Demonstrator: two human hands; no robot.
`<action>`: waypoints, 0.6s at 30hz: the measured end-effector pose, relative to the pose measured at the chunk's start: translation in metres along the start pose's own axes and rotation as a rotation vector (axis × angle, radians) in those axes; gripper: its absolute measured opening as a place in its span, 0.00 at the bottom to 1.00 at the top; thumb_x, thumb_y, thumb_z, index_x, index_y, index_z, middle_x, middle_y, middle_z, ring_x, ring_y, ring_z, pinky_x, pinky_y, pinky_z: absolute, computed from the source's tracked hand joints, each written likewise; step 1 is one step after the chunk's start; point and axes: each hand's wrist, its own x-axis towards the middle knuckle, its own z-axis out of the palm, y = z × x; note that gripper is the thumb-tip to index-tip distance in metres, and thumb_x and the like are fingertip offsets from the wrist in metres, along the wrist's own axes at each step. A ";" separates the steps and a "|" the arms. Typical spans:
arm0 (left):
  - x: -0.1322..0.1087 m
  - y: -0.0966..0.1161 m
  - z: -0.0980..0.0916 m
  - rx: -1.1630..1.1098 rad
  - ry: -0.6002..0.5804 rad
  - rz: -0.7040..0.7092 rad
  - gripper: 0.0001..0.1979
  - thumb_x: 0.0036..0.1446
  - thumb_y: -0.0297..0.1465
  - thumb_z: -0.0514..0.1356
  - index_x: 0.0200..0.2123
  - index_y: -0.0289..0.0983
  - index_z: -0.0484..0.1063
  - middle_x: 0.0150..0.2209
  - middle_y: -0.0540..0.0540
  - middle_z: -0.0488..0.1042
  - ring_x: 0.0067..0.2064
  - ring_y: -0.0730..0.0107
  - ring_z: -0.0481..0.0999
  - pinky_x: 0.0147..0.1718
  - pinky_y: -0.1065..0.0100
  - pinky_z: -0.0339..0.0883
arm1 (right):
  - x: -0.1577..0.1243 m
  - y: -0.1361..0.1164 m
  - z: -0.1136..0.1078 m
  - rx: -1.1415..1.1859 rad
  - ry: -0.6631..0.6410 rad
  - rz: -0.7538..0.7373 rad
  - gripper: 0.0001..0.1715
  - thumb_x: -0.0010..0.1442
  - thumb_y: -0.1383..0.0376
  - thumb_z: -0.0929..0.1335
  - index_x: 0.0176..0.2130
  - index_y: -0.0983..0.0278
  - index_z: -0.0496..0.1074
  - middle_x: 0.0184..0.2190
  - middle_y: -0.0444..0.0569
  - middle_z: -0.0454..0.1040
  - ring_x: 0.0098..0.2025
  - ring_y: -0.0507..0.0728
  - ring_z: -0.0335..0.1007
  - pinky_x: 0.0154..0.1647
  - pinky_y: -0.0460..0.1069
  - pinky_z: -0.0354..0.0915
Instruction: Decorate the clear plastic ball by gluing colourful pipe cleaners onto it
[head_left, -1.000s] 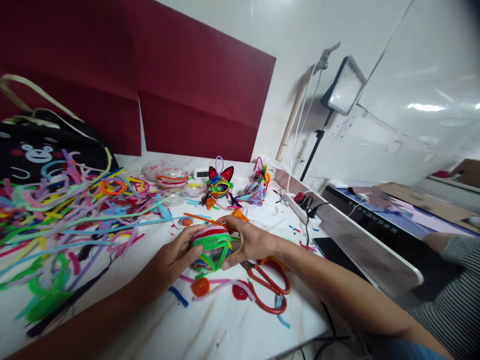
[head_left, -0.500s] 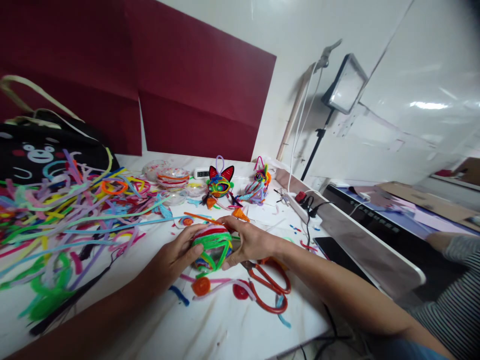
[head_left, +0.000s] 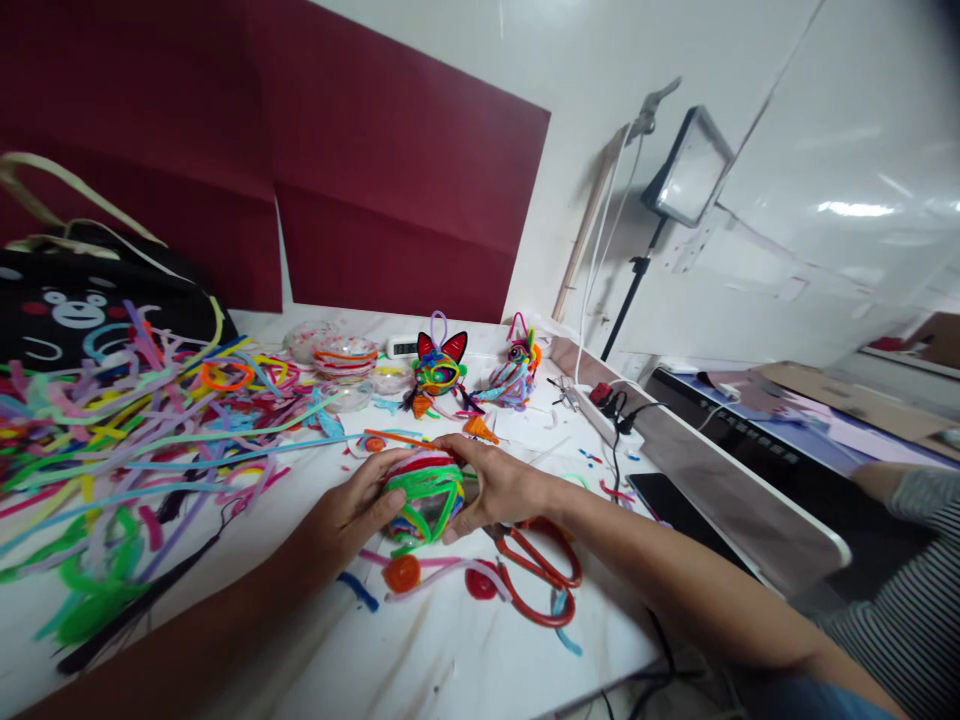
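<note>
Between my two hands rests a clear ball wrapped in pipe cleaners (head_left: 426, 492), mostly green with red, pink, blue and yellow bands. My left hand (head_left: 369, 497) is closed around its left side, thumb on the front. From the right, my right hand (head_left: 491, 482) grips it, fingers at the top and thumb low; some fingertips are hidden behind it. Just right of the ball lie orange-handled scissors (head_left: 541, 572), their blades partly under my right hand. In front are an orange coil (head_left: 403, 573), a red coil (head_left: 481, 579) and a short blue piece (head_left: 358, 591).
A tangled heap of pipe cleaners (head_left: 172, 430) covers the table's left, before a black bag (head_left: 90, 310). At the back stand clear bowls (head_left: 345, 357) and two colourful figures, one cat-eared (head_left: 441, 365). On the right are a power strip (head_left: 615, 425), a phone (head_left: 686, 522) and a person's striped sleeve (head_left: 900, 600).
Almost nothing differs. Both hands keep their hold on the wrapped ball, and the view has shifted very slightly.
</note>
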 end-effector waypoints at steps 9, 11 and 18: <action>0.000 0.000 0.000 -0.015 -0.005 -0.009 0.29 0.59 0.49 0.60 0.59 0.40 0.65 0.55 0.40 0.78 0.59 0.48 0.74 0.53 0.55 0.73 | 0.000 0.000 0.001 0.016 0.020 0.008 0.55 0.38 0.56 0.83 0.60 0.61 0.63 0.51 0.50 0.73 0.52 0.61 0.71 0.56 0.54 0.67; -0.001 0.001 0.001 -0.021 -0.001 -0.009 0.29 0.59 0.49 0.60 0.59 0.40 0.65 0.56 0.39 0.77 0.61 0.48 0.73 0.53 0.55 0.73 | 0.000 -0.001 0.000 0.018 0.018 0.020 0.55 0.37 0.56 0.83 0.59 0.62 0.63 0.51 0.50 0.73 0.52 0.61 0.71 0.56 0.55 0.67; -0.002 0.003 0.001 -0.018 0.009 0.010 0.29 0.60 0.48 0.60 0.59 0.40 0.65 0.58 0.40 0.76 0.62 0.46 0.72 0.52 0.56 0.74 | 0.001 -0.004 -0.001 0.074 0.010 0.006 0.54 0.37 0.55 0.83 0.58 0.61 0.64 0.50 0.49 0.73 0.51 0.60 0.71 0.54 0.53 0.67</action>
